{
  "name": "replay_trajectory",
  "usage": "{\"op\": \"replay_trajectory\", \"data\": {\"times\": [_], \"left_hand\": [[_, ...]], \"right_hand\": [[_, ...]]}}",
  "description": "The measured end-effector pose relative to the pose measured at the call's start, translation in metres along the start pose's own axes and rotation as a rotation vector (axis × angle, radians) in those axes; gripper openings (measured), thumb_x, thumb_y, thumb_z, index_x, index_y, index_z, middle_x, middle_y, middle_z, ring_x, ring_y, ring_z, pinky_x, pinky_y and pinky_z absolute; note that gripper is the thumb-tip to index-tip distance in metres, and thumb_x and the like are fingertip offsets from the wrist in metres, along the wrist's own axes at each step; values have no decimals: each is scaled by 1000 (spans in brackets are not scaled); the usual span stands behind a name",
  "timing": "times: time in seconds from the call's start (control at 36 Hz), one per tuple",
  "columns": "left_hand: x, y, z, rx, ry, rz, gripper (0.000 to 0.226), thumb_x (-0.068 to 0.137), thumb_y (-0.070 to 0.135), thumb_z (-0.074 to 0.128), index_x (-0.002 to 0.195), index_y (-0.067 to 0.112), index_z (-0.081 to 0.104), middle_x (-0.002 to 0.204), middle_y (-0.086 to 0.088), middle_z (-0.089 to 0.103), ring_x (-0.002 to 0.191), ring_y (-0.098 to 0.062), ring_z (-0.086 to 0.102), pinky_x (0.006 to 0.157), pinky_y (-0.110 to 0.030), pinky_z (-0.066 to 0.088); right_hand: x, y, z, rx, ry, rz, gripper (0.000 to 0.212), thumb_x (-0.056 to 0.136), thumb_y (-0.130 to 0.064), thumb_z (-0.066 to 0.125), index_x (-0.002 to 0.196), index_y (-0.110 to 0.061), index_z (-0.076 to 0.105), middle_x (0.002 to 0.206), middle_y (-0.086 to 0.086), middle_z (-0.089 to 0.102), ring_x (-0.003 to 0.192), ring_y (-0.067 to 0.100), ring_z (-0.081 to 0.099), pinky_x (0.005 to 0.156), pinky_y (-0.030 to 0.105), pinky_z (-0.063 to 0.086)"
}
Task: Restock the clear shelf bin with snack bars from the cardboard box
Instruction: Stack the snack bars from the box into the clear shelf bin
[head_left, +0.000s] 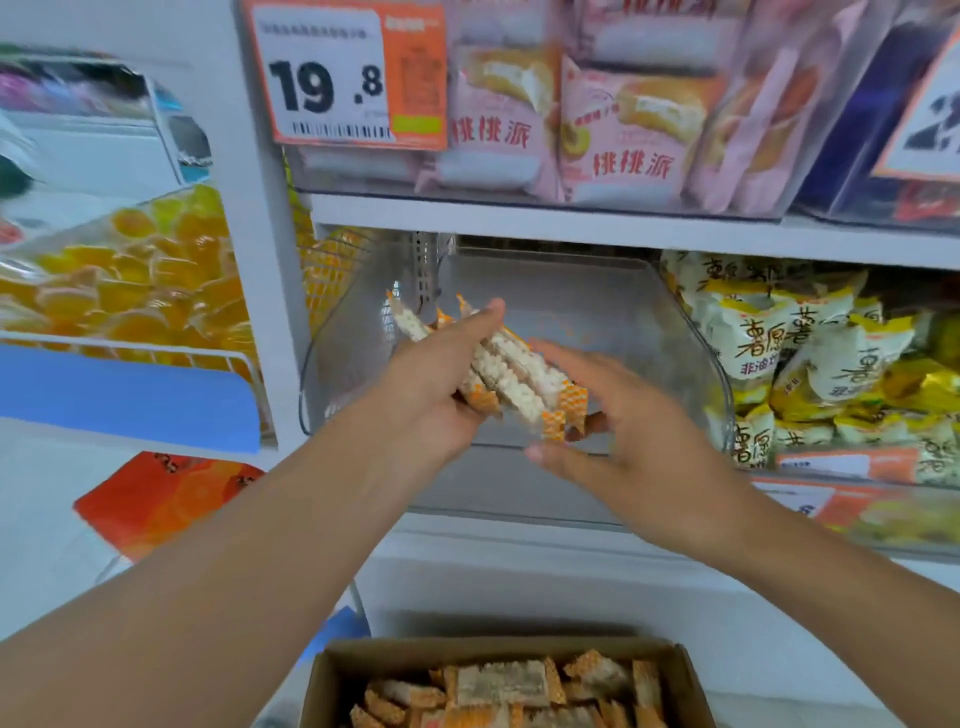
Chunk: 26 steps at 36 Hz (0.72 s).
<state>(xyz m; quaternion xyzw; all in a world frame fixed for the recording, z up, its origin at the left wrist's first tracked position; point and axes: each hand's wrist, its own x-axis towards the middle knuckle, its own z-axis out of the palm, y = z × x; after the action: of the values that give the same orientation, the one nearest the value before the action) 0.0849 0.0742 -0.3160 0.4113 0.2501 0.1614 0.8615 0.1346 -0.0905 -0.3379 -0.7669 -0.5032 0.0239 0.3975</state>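
Note:
My left hand (441, 379) grips a bundle of several snack bars (511, 374) in orange-checked clear wrappers, held over the front of the clear shelf bin (597, 312). The bars point back into the bin. My right hand (613, 415) is beside the bundle's near end, fingers straight, thumb under the wrappers' ends. The bin looks nearly bare inside. Below, at the bottom edge, the cardboard box (332, 670) stands open with several more of the same bars (504, 686) lying in it.
Yellow-and-white snack packs (795, 348) fill the bin to the right. Pink cake packs (613, 130) and a 19.8 price tag (343, 78) sit on the shelf above. Orange jelly cups (135, 280) fill a wire basket at left. A white shelf post (254, 208) stands between.

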Motion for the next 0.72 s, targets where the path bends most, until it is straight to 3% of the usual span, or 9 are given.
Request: {"op": "replay_trajectory", "data": {"times": [0.08,0.17,0.22,0.33,0.47,0.56,0.64,0.72], "left_hand": [[5,-5,-5,19,50,40,34,84,21,78,110,13,57,66,-1,66,55,-14,67,56,-28,57],[6,-13,-3,43,46,104,61,87,29,76,136,8,47,104,-12,72,81,-26,75,65,-43,61],[4,-17,2,41,15,105,55,92,35,68,137,9,46,115,-17,71,93,-32,73,73,-50,61],[4,-15,3,16,51,155,43,98,22,61,137,10,47,114,-13,69,90,-26,71,70,-38,61],[5,-15,5,25,95,193,41,96,22,64,134,10,52,115,-12,72,96,-25,73,78,-39,62],[2,-17,10,48,35,129,43,96,32,62,130,6,56,113,-14,73,98,-26,73,84,-43,60],[0,-13,9,49,-65,36,49,99,44,51,130,7,58,117,-12,72,107,-23,70,94,-38,56],[3,-2,2,50,-43,19,42,98,45,53,121,10,61,109,-10,74,98,-22,72,83,-34,60]], "right_hand": [[10,12,6,147,72,9,64,77,-38,75,138,-26,60,119,-6,68,105,15,66,90,45,55],[15,13,9,246,110,19,56,74,-37,77,128,-37,65,112,-4,74,98,29,71,89,54,55],[15,14,8,306,133,26,52,76,-26,79,125,-38,66,112,-7,75,103,24,71,94,53,55],[16,10,6,303,88,20,55,80,-15,76,131,-32,62,113,-10,73,104,15,69,90,46,57],[16,-3,15,158,78,22,68,67,-42,88,124,-46,52,108,-24,67,100,4,64,80,35,56],[23,4,14,103,178,14,52,74,-35,87,119,-32,62,100,-13,71,89,6,66,77,34,55],[32,15,8,42,226,61,44,77,-37,79,117,-25,67,106,-5,65,96,9,63,86,37,53],[37,21,3,105,165,133,49,69,-36,75,115,-23,68,105,-5,68,93,10,66,84,39,55]]}}
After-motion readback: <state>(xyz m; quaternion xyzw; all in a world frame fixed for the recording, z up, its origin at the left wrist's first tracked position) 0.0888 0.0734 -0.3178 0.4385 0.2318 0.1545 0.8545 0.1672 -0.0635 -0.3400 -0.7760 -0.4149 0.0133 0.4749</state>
